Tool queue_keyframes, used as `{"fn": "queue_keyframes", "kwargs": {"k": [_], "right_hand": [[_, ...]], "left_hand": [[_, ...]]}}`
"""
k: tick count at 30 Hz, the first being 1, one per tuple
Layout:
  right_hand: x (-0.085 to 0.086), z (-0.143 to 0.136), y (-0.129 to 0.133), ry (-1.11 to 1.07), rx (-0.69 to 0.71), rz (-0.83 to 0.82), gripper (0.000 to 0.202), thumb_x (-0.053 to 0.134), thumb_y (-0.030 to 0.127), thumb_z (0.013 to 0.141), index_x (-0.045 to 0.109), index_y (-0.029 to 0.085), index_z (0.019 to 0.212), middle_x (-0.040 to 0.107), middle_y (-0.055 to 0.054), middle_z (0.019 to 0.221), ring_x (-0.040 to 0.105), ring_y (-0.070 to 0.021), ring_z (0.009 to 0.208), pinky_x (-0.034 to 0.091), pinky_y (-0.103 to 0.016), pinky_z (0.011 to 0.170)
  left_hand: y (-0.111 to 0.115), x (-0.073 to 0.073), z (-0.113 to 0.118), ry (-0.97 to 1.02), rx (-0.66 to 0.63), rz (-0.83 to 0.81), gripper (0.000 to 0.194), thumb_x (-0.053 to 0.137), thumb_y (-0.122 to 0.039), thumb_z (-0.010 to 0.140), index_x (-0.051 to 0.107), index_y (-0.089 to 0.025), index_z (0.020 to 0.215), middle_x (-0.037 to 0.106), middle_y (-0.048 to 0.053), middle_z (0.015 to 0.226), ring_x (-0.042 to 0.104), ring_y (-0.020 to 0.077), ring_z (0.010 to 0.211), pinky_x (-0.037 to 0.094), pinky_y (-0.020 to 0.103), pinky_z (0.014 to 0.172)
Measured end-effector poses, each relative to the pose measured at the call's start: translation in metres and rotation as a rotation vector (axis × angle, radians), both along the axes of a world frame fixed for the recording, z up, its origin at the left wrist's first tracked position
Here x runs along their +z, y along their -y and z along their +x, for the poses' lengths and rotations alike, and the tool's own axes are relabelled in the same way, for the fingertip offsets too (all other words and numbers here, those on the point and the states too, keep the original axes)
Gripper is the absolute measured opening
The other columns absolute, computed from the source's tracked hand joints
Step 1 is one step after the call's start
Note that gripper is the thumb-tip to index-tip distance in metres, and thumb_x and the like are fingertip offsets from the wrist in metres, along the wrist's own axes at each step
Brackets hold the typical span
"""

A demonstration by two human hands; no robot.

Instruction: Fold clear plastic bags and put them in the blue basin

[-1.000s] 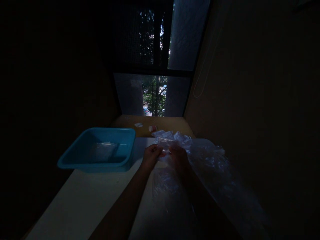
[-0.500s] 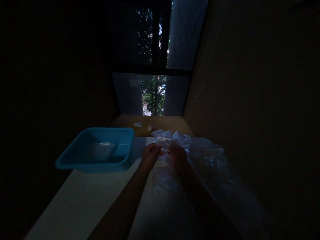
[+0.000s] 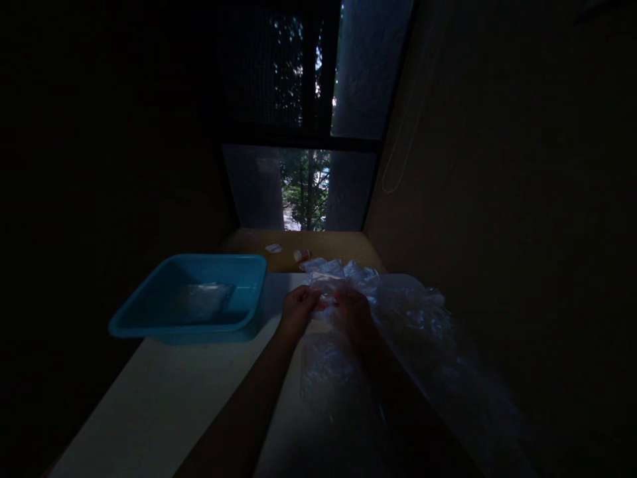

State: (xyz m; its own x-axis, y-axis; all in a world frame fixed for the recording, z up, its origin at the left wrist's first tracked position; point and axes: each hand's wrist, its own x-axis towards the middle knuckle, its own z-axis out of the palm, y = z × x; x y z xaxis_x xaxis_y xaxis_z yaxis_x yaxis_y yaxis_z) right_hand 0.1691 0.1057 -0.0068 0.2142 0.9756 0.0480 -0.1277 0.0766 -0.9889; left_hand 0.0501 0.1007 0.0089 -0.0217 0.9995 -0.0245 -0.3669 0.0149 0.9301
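Over the middle of a white table, my left hand and my right hand pinch a clear plastic bag between them. Their fingertips are close together at its near edge. More crumpled clear plastic lies just behind the hands, and another clear piece rests between my forearms. A large heap of clear plastic spreads to the right of my right hand. The dim light hides fine detail of the fingers.
A blue basin with a clear plastic packet inside stands at the left. On the ledge behind the table lie a small cup-like object and a white scrap. A cord loop hangs at the right wall.
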Motion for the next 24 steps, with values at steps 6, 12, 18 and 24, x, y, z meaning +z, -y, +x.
{"fn": "queue_keyframes", "kwargs": {"k": [6, 12, 18, 24], "right_hand": [[0.004, -0.0001, 0.004, 0.034, 0.005, 0.006, 0.021, 0.059, 0.036, 0.055, 0.055, 0.015, 0.055, 0.051, 0.002, 0.049, 0.044, -0.0084, 0.045, 0.034, -0.02, 0.043], [0.0052, 0.0005, 0.0053, 0.026, 0.02, 0.002, 0.023, 0.059, 0.038, 0.056, 0.055, 0.015, 0.054, 0.053, 0.002, 0.049, 0.045, -0.0091, 0.045, 0.034, -0.021, 0.044], [0.002, -0.0004, 0.0023, -0.007, 0.0, -0.005, 0.021, 0.06, 0.036, 0.054, 0.053, 0.016, 0.053, 0.05, 0.003, 0.048, 0.043, -0.0084, 0.045, 0.034, -0.021, 0.043], [-0.0015, 0.0018, -0.0008, 0.054, 0.015, -0.016, 0.022, 0.058, 0.036, 0.055, 0.052, 0.016, 0.051, 0.049, 0.003, 0.047, 0.042, -0.0079, 0.043, 0.033, -0.02, 0.042]], "left_hand": [[0.0008, 0.001, -0.0001, -0.006, -0.01, 0.0, 0.021, 0.066, -0.031, 0.053, 0.055, -0.014, 0.057, 0.058, -0.002, 0.045, 0.053, 0.0102, 0.041, 0.039, 0.02, 0.044], [0.0005, 0.0016, -0.0005, -0.026, -0.007, -0.002, 0.021, 0.066, -0.031, 0.052, 0.055, -0.014, 0.057, 0.059, -0.001, 0.045, 0.052, 0.0099, 0.04, 0.039, 0.019, 0.043], [0.0021, 0.0032, 0.0006, 0.003, -0.001, -0.002, 0.022, 0.068, -0.031, 0.051, 0.055, -0.014, 0.058, 0.058, -0.001, 0.046, 0.053, 0.0102, 0.041, 0.04, 0.02, 0.044], [0.0027, 0.0044, 0.0005, -0.013, -0.008, 0.004, 0.021, 0.067, -0.031, 0.052, 0.054, -0.014, 0.056, 0.057, -0.002, 0.044, 0.052, 0.0094, 0.04, 0.039, 0.019, 0.044]]}}
